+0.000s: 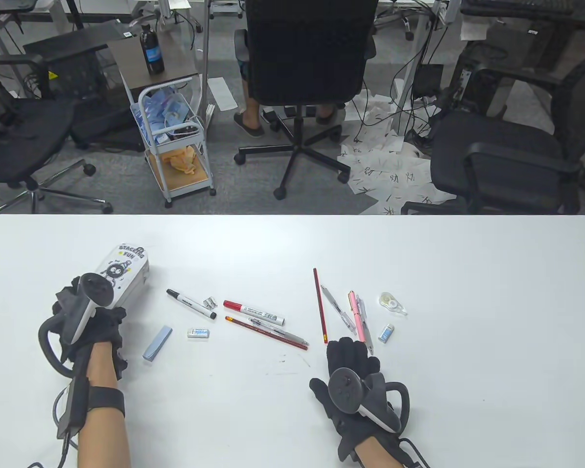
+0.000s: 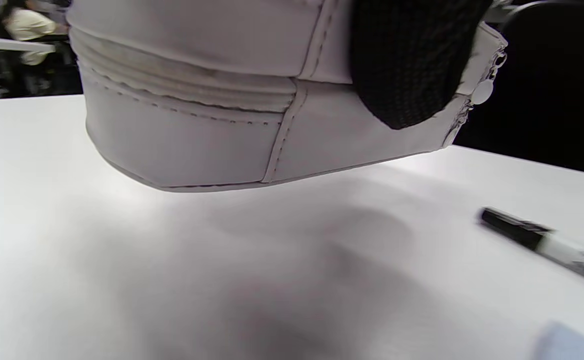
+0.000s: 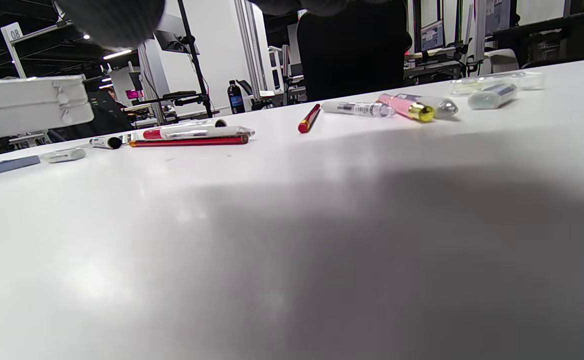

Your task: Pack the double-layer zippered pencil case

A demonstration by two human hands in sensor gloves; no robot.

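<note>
My left hand (image 1: pixel 85 317) grips the pencil case (image 1: pixel 124 273) at the table's (image 1: pixel 292 243) left side, its near end lifted clear, zips apparently closed. I should set it flat and pin it before pulling a zipper. My right hand (image 1: pixel 353 378) rests flat and holds nothing, just short of the pink pen (image 1: pixel 357 316).

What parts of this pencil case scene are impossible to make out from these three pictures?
- Pencil case: whether its zippers are open; table view shows only the printed face, left wrist view only one seamed side.
- Left hand: its fingers on the case, hidden under the tracker in the table view.
- Right hand: fingertips blurred at the right wrist view's top edge.
- Eraser: label too small.
</note>
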